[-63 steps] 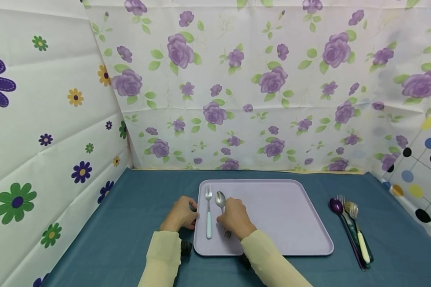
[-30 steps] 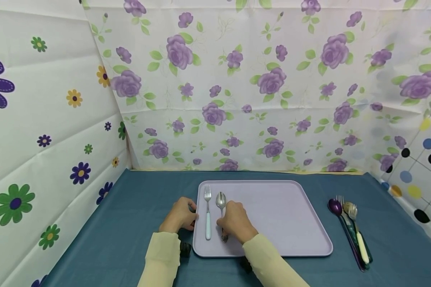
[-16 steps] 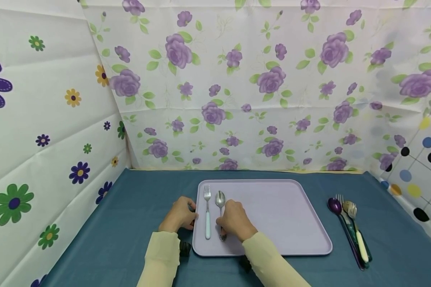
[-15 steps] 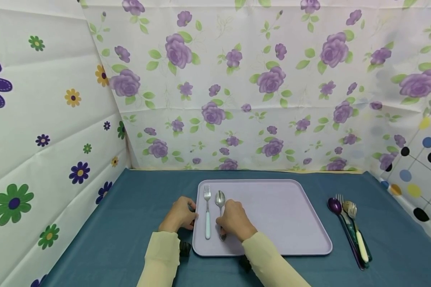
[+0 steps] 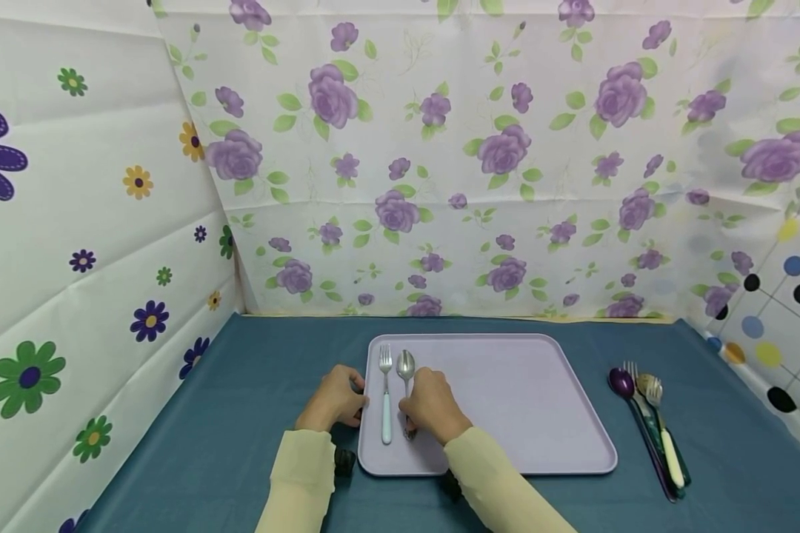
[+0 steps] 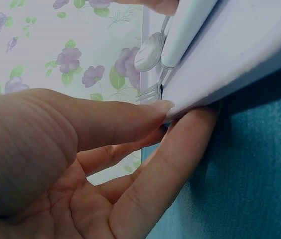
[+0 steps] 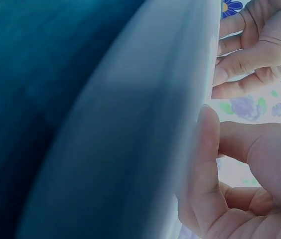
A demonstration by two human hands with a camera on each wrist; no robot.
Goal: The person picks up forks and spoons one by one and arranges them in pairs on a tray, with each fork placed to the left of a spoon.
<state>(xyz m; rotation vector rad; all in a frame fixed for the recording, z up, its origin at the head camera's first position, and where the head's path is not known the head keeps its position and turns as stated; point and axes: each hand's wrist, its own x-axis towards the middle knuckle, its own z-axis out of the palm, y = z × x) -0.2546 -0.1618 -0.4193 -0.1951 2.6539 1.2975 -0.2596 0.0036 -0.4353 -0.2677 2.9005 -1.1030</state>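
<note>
A pale lilac tray lies on the blue-green cloth. At its left side rests a fork with a light blue handle, tines pointing away. Beside it lies a silver spoon, bowl away, nearly parallel to the fork. My left hand pinches the tray's left edge; in the left wrist view the thumb presses the rim from above and a finger is underneath. My right hand holds the spoon's handle between thumb and fingers, covering its middle. In the right wrist view the right hand hides the spoon.
To the tray's right, a bundle of cutlery lies on the cloth: a purple spoon, a cream-handled fork and other pieces partly covered. Flower-printed sheets stand behind and at the left; a dotted sheet stands at the right.
The right hand has shifted the spoon slightly left, its handle end most, so it now lies closer to the fork's line. The left hand stays at the tray's edge.
</note>
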